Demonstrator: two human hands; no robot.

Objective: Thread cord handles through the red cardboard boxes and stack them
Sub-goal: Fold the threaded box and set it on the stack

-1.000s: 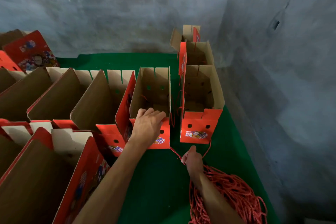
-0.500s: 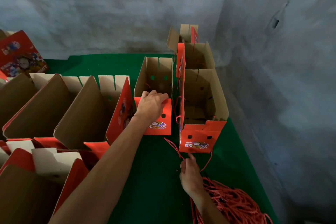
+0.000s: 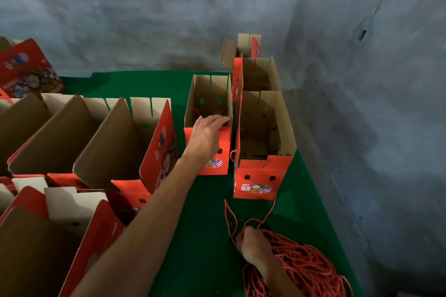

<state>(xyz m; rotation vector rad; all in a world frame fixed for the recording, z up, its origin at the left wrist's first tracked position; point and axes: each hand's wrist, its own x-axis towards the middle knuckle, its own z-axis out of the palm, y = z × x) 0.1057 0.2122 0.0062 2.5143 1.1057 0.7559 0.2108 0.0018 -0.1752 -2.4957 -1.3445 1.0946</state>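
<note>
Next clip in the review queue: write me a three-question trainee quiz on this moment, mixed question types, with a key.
1. True or false: the left hand rests on the front edge of the open box that stands left of the row of boxes by the wall.
2. Multiple choice: the right hand is at
A. the cord bundle
B. a box flap
C. the wall
3. Fill in: the boxes stand on a ____ table cover.

Key:
1. True.
2. A; its fingers are curled round red cord at the bundle's edge.
3. Green.
</note>
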